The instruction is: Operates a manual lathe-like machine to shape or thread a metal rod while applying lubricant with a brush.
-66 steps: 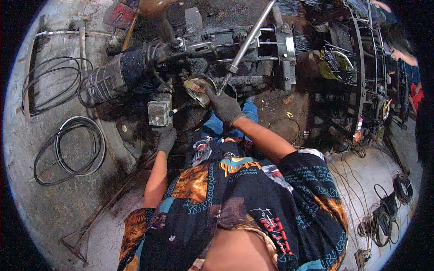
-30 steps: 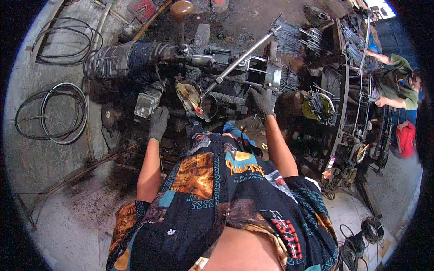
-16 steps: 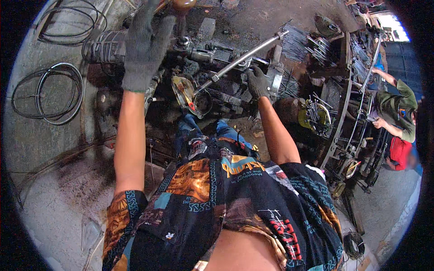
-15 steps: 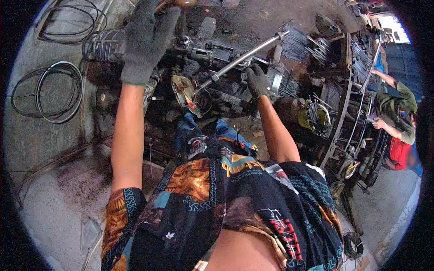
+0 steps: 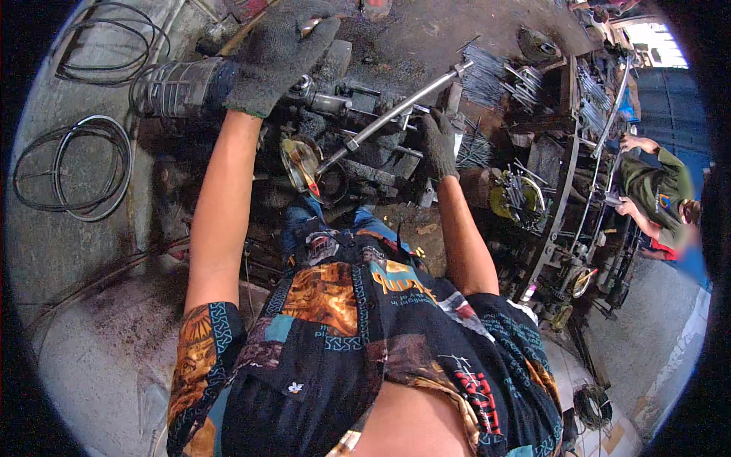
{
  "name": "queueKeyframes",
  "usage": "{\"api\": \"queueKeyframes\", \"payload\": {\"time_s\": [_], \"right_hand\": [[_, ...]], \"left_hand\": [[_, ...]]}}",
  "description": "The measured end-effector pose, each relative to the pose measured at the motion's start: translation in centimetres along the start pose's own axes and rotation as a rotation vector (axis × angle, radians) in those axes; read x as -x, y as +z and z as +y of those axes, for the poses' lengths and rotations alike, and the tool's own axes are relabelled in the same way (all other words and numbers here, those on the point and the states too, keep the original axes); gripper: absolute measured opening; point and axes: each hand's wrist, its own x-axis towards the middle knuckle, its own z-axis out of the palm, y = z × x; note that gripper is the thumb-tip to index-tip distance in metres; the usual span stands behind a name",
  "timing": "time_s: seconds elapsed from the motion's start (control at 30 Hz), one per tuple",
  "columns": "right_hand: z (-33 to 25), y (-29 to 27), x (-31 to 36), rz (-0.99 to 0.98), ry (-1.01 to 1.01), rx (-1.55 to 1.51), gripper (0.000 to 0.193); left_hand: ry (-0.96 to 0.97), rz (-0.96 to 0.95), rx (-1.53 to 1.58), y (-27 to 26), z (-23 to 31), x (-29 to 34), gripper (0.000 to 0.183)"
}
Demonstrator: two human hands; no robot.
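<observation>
My left hand [image 5: 283,65], in a dark grey knit glove, is over the machine at the upper left. Its fingers bend round beside the thumb, with a small pale brown bit showing between them; most of what they close on is hidden. My right hand [image 5: 440,145], gloved too, is at the machine's right part, fingers together against the metal; what they hold is hidden. A long steel lever bar [image 5: 403,105] slants between my hands. Below its lower end sits a shallow dish [image 5: 295,158] with a red-tipped brush [image 5: 312,183].
Bundles of thin metal rods [image 5: 487,76] lie beyond my right hand. A yellow container [image 5: 509,199] holds more rods. Coiled cables [image 5: 76,167] lie on the left. A co-worker in a green shirt [image 5: 651,183] handles a long bar at another machine on the right.
My left hand has shifted right, its spread fingers now curled. My right hand has turned more upright and moved slightly down beside the metal part. The whole view has shifted a little.
</observation>
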Motion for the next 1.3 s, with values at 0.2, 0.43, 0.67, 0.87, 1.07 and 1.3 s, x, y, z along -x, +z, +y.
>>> {"api": "queueKeyframes", "payload": {"time_s": [0.2,0.43,0.67,0.87,1.07,1.3], "right_hand": [[-6.1,-0.3,1.0,0.447,-0.349,0.303,0.047],[-9.4,-1.1,1.4,0.398,-0.214,0.648,0.058],[-8.0,0.6,0.9,0.441,-0.275,0.730,0.069],[-7.8,2.4,1.0,0.523,-0.488,0.863,0.057],[-6.8,2.5,0.0,0.439,-0.487,0.798,0.061],[-7.4,3.1,0.5,0.477,-0.504,0.764,0.063]], "left_hand": [[0.042,-0.024,0.057,2.5,2.0,-1.0,0.016],[0.058,-0.080,-0.030,4.1,5.5,-1.8,0.019],[-0.005,-0.027,0.062,3.7,4.5,-1.4,0.020],[0.025,0.041,0.058,2.5,2.7,-0.6,0.016],[0.029,0.065,0.047,2.4,2.3,0.1,0.016],[-0.012,0.091,0.060,2.3,1.9,0.7,0.025]]}}
